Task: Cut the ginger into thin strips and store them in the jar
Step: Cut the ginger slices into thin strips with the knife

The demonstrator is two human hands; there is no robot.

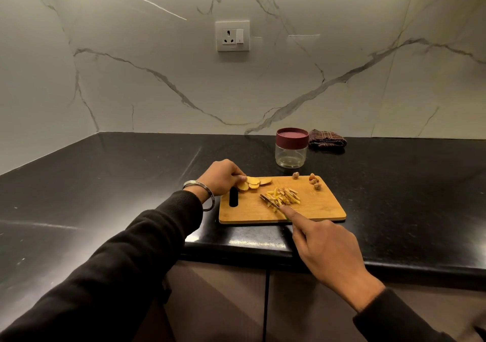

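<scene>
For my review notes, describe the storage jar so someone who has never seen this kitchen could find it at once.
Start at the black stone countertop below the white marble wall, then find the wooden cutting board near its front edge. Just behind the board's far edge stands the small clear jar with a maroon lid, apparently empty. The dark checked cloth to its right is soft and folded; the jar alone is see-through.

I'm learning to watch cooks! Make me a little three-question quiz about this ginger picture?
1. True or false: the clear plastic jar has its maroon lid on.
2. Which hand holds the knife?
3. The round ginger slices lie: A) in the jar, B) on the wooden cutting board, C) on the black counter.

Key:
1. True.
2. The right hand, forefinger along the blade; the left hand touches the slices.
3. B, beside the thin yellow ginger strips.
</scene>
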